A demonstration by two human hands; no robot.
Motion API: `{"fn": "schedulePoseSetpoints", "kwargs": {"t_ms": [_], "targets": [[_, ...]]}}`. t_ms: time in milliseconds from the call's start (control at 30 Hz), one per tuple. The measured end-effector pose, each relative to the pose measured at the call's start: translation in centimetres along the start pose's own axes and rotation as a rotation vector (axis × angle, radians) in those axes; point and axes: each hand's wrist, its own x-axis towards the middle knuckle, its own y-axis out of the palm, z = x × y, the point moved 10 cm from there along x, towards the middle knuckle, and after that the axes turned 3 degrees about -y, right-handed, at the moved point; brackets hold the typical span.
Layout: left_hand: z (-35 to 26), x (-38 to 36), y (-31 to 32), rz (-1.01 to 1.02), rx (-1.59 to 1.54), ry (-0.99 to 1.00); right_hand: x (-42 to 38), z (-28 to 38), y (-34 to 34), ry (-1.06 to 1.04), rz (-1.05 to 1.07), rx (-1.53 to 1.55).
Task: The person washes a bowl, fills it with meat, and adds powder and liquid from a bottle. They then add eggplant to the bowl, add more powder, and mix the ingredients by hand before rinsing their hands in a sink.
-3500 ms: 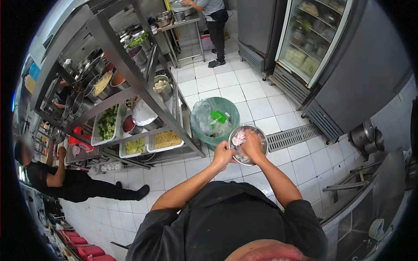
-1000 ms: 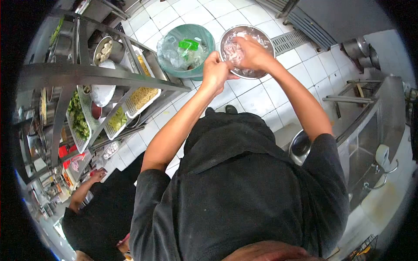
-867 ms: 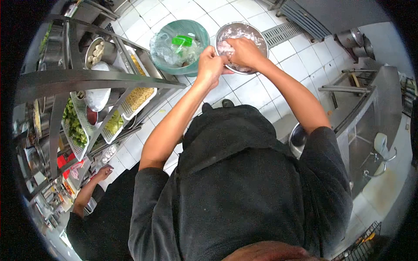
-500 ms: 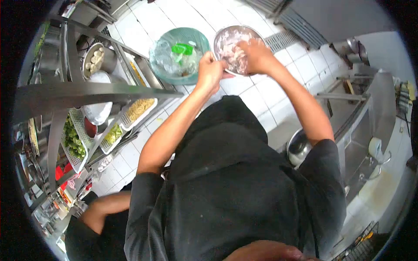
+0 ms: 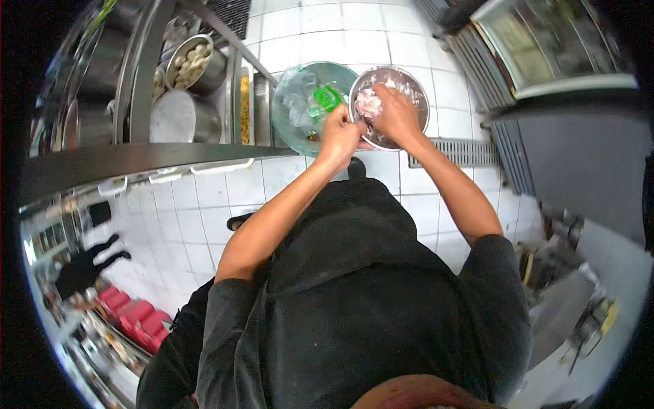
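Observation:
My left hand (image 5: pixel 340 140) is closed on the near-left rim of a round metal bowl (image 5: pixel 423 109), holding it tilted. Inside the bowl, my right hand (image 5: pixel 397 117) has its fingers curled around pale pink pieces that look like raw meat (image 5: pixel 368 103). White residue is smeared over the bowl's inner wall. Directly left of the bowl is a translucent green bin (image 5: pixel 286 136) with crumpled clear plastic and a bright green wrapper (image 5: pixel 327 98) in it. The fingertips of my right hand are partly hidden by the meat.
Metal shelving (image 5: pixel 139 88) at left holds a pot of pale round pieces (image 5: pixel 191 63) and a lidded pot (image 5: pixel 174 117). White floor tiles (image 5: pixel 323 20) run ahead, with a drain grate (image 5: pixel 456 153) at right. A glass-fronted cabinet (image 5: pixel 545 48) is at upper right. Another person's dark sleeve (image 5: pixel 167 371) shows at lower left.
My view has turned, bringing the glass-fronted cabinet in and shifting the sink downward. The meat is now bunched at the bowl's left side under my right hand. My left hand keeps the rim.

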Motion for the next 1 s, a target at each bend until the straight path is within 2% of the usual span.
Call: {"fn": "schedulePoseSetpoints", "kwargs": {"t_ms": [67, 100, 200, 333, 367, 467, 633, 733, 833, 900, 1000], "targets": [[0.6, 1.0, -0.9, -0.080, -0.027, -0.024, 2.1, -0.9, 1.6, 0.007, 0.167, 0.049], [0.5, 1.3, -1.3, -0.116, -0.039, -0.036, 3.1, -1.6, 1.9, 0.085, 0.243, 0.007], [0.6, 1.8, -2.1, -0.205, -0.096, -0.028, 5.1, -0.4, -0.2, -0.137, 0.198, 0.087], [0.0, 1.1, -2.2, -0.257, -0.175, 0.014, 5.2, 2.8, -1.4, -0.265, 0.328, 0.133], [-0.2, 0.7, -2.2, -0.273, -0.164, 0.025, 4.6, 3.2, -0.7, -0.303, 0.396, 0.049], [0.9, -0.2, -3.6, -0.317, -0.124, 0.038, 2.1, 5.5, -0.1, -0.526, 0.285, -0.103], [2.2, -4.3, -5.6, -0.305, -0.090, -0.006, -0.2, 7.6, 5.7, -0.595, 0.478, -0.091], [3.9, -6.8, -8.5, -0.416, -0.107, -0.070, -1.3, 10.4, 7.6, -0.697, 0.532, -0.012], [4.9, -10.3, -10.7, -0.454, -0.227, -0.067, -2.9, 14.8, 8.5, -0.770, 0.582, 0.033], [5.7, -13.7, -12.3, -0.555, -0.297, -0.062, -4.7, 17.9, 9.3, -0.833, 0.646, 0.083], [7.4, -18.4, -15.9, -0.670, -0.375, -0.055, -8.2, 23.2, 10.4, -1.004, 0.712, 0.168]]}}
